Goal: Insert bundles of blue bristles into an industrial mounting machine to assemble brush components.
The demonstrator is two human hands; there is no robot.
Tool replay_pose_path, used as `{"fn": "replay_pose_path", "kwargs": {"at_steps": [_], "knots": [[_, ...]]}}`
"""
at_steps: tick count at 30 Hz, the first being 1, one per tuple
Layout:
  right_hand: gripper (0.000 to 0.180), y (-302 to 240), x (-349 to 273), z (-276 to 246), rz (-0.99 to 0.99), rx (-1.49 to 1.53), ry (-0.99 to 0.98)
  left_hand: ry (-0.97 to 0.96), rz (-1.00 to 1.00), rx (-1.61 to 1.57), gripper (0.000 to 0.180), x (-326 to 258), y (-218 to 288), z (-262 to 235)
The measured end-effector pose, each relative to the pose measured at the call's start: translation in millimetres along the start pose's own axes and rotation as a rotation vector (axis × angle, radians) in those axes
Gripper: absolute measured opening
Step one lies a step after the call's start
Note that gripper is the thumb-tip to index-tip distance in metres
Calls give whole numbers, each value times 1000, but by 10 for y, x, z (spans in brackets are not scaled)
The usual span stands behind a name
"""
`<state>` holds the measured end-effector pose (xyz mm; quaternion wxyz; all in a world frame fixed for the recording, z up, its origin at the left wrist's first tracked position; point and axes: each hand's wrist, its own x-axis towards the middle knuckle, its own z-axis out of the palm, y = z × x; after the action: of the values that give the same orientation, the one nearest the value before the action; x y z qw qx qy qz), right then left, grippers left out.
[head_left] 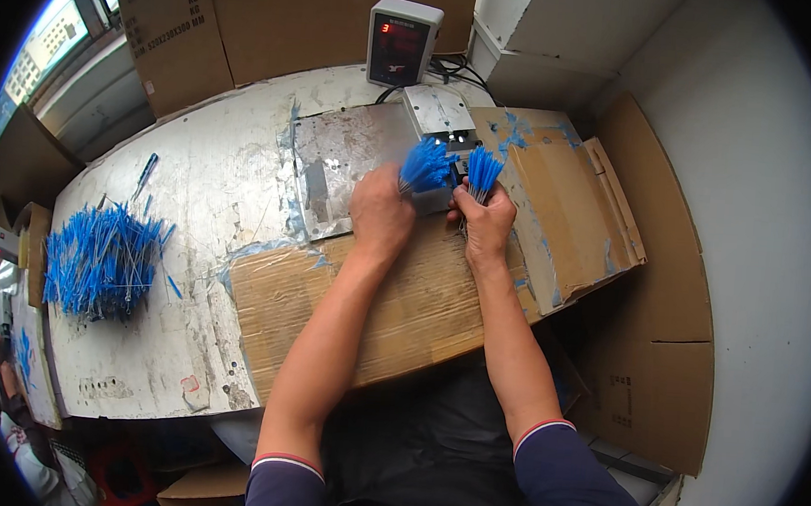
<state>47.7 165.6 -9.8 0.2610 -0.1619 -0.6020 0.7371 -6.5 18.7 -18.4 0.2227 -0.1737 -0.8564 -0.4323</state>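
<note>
My left hand (pixel 382 210) is closed round a thick bundle of thin sticks with bright blue ends (pixel 425 166); their shafts look thin and grey. Close to its right, my right hand (pixel 486 225) pinches a smaller bundle of the same blue-ended sticks (pixel 484 166), blue ends up and shafts running down through the fingers. Both bundles are just in front of a small white metal machine (pixel 437 109) with a dark opening and small lights. The two bundles are apart, side by side. What exactly the sticks are, I cannot make out.
A large heap of blue-ended sticks (pixel 104 260) lies on the worn white table (pixel 203 182) at the left, near a pen (pixel 146 175). A digital display box (pixel 402 42) stands behind the machine. Taped cardboard (pixel 354 320) covers the front edge. Another person's arm (pixel 9 380) shows far left.
</note>
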Motion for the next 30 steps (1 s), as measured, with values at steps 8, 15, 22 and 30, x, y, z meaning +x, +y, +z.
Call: {"fn": "replay_pose_path", "kwargs": {"at_steps": [8,15,22,30], "knots": [[19,-13,9,-8,20,15,15,-22,64,114,28,-5,74,-2],[19,-40,-70,11,57,4,-9,137,-104,-199,25,-12,41,-35],[17,-49,-138,93,44,-95,-173,7,-109,-480,13,-65,29,67],[14,-115,-116,45,103,69,-121,162,-356,-694,8,24,21,75]]}}
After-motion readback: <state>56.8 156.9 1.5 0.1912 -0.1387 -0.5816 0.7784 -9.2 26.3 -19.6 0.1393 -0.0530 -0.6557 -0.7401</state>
